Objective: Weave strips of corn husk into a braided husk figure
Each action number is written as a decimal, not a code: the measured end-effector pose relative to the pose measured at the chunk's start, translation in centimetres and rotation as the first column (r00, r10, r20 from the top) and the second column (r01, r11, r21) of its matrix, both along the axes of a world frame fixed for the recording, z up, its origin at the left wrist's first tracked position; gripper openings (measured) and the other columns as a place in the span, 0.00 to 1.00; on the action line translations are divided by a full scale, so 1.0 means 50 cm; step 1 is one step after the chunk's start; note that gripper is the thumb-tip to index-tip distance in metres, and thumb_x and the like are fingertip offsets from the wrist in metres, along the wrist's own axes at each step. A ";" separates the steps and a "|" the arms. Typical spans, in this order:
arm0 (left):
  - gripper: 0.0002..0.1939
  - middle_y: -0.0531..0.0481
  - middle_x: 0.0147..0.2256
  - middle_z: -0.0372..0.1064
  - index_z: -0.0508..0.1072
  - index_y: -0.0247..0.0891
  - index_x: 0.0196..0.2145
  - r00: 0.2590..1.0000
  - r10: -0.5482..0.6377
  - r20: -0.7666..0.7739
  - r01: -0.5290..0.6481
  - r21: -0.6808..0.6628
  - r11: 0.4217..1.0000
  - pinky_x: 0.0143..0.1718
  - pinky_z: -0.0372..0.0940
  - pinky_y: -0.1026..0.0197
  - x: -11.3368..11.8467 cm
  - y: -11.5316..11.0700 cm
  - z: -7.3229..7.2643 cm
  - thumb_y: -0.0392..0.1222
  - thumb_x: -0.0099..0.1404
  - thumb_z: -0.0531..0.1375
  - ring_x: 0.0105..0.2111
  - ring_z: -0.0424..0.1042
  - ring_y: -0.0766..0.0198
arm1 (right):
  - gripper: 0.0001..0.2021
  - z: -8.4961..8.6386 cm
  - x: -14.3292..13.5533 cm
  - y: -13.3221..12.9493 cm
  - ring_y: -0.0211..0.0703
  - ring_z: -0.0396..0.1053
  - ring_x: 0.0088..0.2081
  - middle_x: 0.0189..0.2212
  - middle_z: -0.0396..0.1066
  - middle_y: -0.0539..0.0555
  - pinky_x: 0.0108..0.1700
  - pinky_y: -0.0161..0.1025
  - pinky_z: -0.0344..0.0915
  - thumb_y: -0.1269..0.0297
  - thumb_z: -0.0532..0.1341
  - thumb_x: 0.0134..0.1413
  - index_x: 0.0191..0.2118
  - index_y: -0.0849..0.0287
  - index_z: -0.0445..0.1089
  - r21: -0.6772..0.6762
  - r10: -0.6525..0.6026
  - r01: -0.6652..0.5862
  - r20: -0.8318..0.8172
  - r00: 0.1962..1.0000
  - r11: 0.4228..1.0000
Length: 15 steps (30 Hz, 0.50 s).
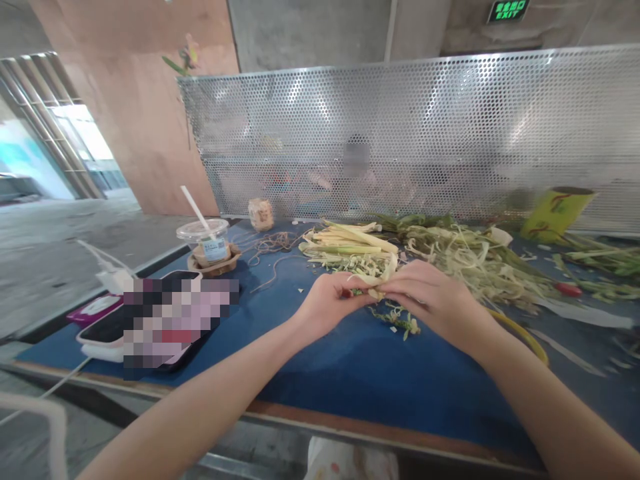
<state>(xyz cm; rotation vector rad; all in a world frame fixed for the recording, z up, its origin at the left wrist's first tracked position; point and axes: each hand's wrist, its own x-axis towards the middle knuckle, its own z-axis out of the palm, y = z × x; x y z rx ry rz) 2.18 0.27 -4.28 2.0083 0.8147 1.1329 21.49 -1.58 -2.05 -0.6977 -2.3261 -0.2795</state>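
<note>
Over the middle of the blue table [300, 380], both hands meet at a pale, curled plant strip [383, 275]. My left hand [333, 300] pinches its left side between thumb and fingers. The fingers of my right hand [425, 297] press together on its right side, close to the left fingertips. Just behind the hands is a bundle of pale yellow-green stalks [350, 239], with small green scraps in front of it. A small green sprig [407, 325] lies on the table below the right fingers.
A lidded cup with a straw [213, 247], phones [107, 327], a jar [261, 215] and loose twine [273, 245] are at the left. Leafy plant material [465, 260] and a yellow-green cylinder [557, 213] stand right. A perforated metal screen [400, 127] rises behind.
</note>
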 end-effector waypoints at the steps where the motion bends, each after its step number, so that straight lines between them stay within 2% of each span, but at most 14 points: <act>1: 0.08 0.48 0.35 0.73 0.76 0.37 0.32 1.000 0.003 -0.001 -0.003 0.010 1.000 0.38 0.63 0.62 0.000 0.000 0.001 0.40 0.54 0.61 0.36 0.69 0.61 | 0.08 -0.001 -0.001 0.000 0.42 0.66 0.38 0.34 0.72 0.53 0.42 0.41 0.64 0.71 0.54 0.56 0.38 0.57 0.69 -0.010 -0.002 0.002 -0.025 1.000 1.000; 8: 0.07 0.50 0.33 0.74 0.76 0.40 0.33 1.000 0.015 -0.011 -0.015 0.013 1.000 0.36 0.62 0.63 0.000 -0.004 0.008 0.39 0.54 0.61 0.34 0.69 0.64 | 0.08 -0.001 -0.012 -0.007 0.40 0.68 0.36 0.31 0.72 0.52 0.39 0.38 0.66 0.72 0.55 0.54 0.34 0.55 0.70 -0.026 -0.015 0.010 -0.179 0.984 1.000; 11: 0.08 0.50 0.32 0.73 0.76 0.39 0.33 1.000 0.008 -0.007 -0.008 0.029 1.000 0.34 0.62 0.64 0.001 -0.006 0.010 0.39 0.54 0.60 0.32 0.68 0.65 | 0.08 -0.003 -0.014 -0.007 0.40 0.68 0.36 0.31 0.72 0.52 0.40 0.38 0.65 0.72 0.55 0.54 0.37 0.55 0.69 0.000 -0.042 0.042 -0.166 0.985 0.999; 15: 0.09 0.49 0.30 0.72 0.76 0.39 0.34 0.999 0.020 -0.039 -0.018 0.054 0.998 0.31 0.61 0.65 0.000 -0.007 0.011 0.40 0.54 0.60 0.29 0.67 0.66 | 0.13 -0.010 -0.012 -0.003 0.41 0.67 0.36 0.33 0.72 0.51 0.41 0.40 0.64 0.75 0.53 0.54 0.43 0.53 0.66 0.066 -0.044 0.048 -0.066 0.997 0.997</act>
